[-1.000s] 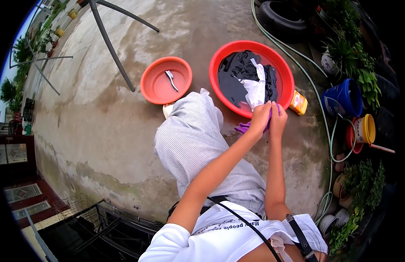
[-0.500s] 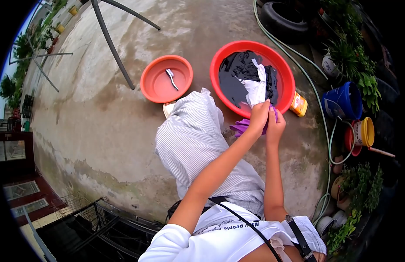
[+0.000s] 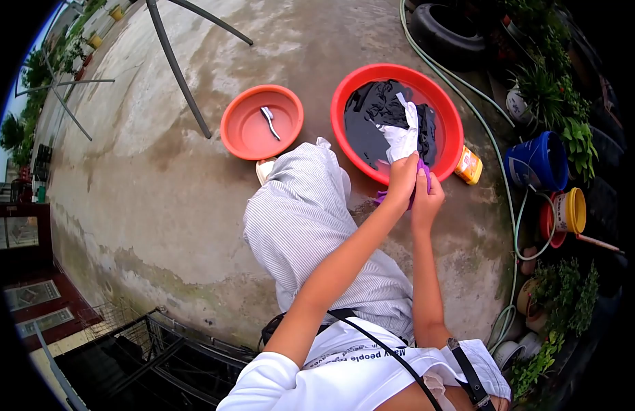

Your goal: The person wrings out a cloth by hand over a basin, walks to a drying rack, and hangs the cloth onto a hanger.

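Observation:
My left hand [image 3: 402,178] and my right hand [image 3: 427,198] are close together at the near rim of a large red basin [image 3: 339,140]. Both are closed on a purple rubber glove [image 3: 423,166], bunched between them; more purple shows behind my left wrist. Dark wet clothes [image 3: 382,99] lie in the basin's water. Across them stretches a white cloth [image 3: 401,140], whose near end reaches my left hand; whether the fingers touch it I cannot tell.
A smaller orange-red basin [image 3: 245,140] holds a brush [image 3: 269,123]. Beside the large basin is a yellow-orange package [image 3: 469,165]. A pale green hose [image 3: 492,154] runs along the right, near a blue bucket [image 3: 536,161], a yellow bucket [image 3: 571,209] and a tire [image 3: 444,44].
The purple glove has been drawn in toward my hands, so less of it spreads out left of my wrist. My right hand has shifted slightly left and down.

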Action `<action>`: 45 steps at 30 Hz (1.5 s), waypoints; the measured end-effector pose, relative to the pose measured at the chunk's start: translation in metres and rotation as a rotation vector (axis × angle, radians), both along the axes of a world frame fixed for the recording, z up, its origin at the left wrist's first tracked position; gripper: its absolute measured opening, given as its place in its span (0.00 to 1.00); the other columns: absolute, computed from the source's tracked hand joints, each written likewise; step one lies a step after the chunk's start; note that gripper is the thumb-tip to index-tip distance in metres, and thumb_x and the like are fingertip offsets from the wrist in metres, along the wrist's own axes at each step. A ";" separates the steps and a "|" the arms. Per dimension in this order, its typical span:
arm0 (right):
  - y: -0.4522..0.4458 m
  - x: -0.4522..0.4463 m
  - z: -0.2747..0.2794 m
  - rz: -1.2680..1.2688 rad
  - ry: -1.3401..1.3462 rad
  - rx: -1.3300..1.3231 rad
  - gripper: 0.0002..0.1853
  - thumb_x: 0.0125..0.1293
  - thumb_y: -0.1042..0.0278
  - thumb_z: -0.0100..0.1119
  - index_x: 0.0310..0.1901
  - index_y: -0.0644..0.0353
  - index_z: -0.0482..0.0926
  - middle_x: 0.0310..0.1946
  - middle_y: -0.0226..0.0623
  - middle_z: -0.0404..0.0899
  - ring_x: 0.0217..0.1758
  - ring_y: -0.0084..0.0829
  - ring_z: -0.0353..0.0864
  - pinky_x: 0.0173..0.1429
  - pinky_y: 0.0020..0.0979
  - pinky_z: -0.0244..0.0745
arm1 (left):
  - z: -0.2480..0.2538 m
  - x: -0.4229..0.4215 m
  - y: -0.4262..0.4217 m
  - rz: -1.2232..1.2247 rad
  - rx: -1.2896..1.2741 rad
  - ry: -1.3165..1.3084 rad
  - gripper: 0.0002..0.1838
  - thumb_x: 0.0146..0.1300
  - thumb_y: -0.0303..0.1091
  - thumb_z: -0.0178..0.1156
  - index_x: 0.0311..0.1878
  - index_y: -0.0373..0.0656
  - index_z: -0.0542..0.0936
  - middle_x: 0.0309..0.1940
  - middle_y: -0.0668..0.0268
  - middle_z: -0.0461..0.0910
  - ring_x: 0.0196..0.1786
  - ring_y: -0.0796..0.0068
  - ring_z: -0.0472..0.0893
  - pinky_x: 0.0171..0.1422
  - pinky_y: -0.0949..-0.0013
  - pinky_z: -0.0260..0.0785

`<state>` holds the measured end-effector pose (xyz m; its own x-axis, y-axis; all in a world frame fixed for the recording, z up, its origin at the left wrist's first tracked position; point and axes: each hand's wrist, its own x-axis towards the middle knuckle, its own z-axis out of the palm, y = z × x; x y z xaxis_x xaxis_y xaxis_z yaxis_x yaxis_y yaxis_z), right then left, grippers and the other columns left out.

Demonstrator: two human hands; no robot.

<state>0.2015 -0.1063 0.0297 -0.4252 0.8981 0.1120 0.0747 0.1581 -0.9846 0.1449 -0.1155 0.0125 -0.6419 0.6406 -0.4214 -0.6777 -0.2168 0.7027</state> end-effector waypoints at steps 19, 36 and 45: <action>0.001 -0.009 0.001 -0.023 0.058 -0.067 0.14 0.62 0.67 0.49 0.20 0.63 0.66 0.17 0.21 0.61 0.23 0.13 0.57 0.25 0.20 0.56 | -0.007 -0.008 0.002 0.021 -0.031 0.070 0.16 0.62 0.39 0.48 0.19 0.43 0.67 0.16 0.74 0.65 0.20 0.85 0.63 0.24 0.75 0.57; 0.030 -0.009 -0.009 -0.011 0.018 -0.151 0.13 0.63 0.66 0.49 0.23 0.64 0.71 0.18 0.21 0.66 0.23 0.12 0.60 0.26 0.19 0.58 | 0.001 0.004 0.005 -0.018 -0.027 0.086 0.16 0.63 0.39 0.48 0.19 0.44 0.68 0.16 0.77 0.64 0.19 0.87 0.61 0.23 0.77 0.53; 0.021 -0.009 -0.016 -0.033 0.046 -0.147 0.14 0.63 0.65 0.49 0.23 0.64 0.71 0.18 0.21 0.66 0.23 0.12 0.60 0.26 0.19 0.58 | 0.001 -0.002 0.004 0.024 -0.050 0.016 0.16 0.62 0.38 0.48 0.19 0.44 0.68 0.16 0.76 0.64 0.19 0.87 0.61 0.23 0.77 0.53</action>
<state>0.1925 -0.0858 0.0139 -0.3928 0.9196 -0.0030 0.0317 0.0103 -0.9994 0.1433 -0.1115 0.0135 -0.6639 0.6030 -0.4423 -0.6612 -0.1970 0.7239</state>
